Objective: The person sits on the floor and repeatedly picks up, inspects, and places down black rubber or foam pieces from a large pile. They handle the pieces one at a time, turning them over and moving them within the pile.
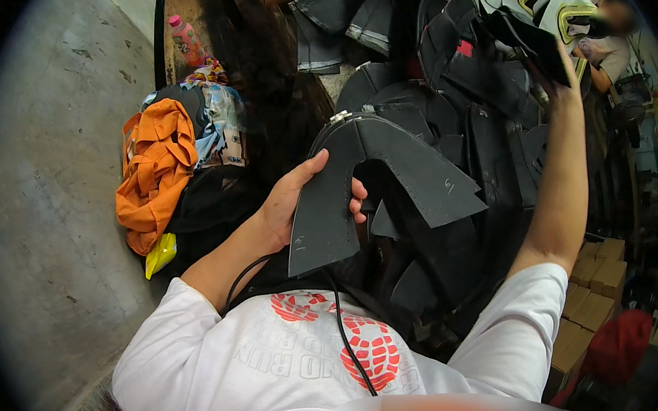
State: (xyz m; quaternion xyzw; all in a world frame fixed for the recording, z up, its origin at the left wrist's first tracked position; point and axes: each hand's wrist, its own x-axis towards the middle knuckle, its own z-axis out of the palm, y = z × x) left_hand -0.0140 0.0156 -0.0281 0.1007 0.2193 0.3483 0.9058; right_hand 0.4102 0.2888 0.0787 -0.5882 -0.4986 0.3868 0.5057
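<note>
My left hand (279, 207) is closed on black shoe uppers (408, 162), curved U-shaped pieces that seem layered together, with small pale marks on them. The thumb lies on the outer side and fingertips show through the inner opening. My right arm reaches far out to the upper right. There my right hand (569, 80) grips a dark flat piece (531, 44), its fingers partly hidden. This piece is beside white uppers with yellow edging (557, 12).
Many black uppers (483, 86) are heaped ahead. An orange cloth (157, 165) and a pink bottle (188, 41) are at the left by a grey wall (66, 140). Cardboard boxes (594, 286) are stacked at the right. Another person (609, 54) is at the far right.
</note>
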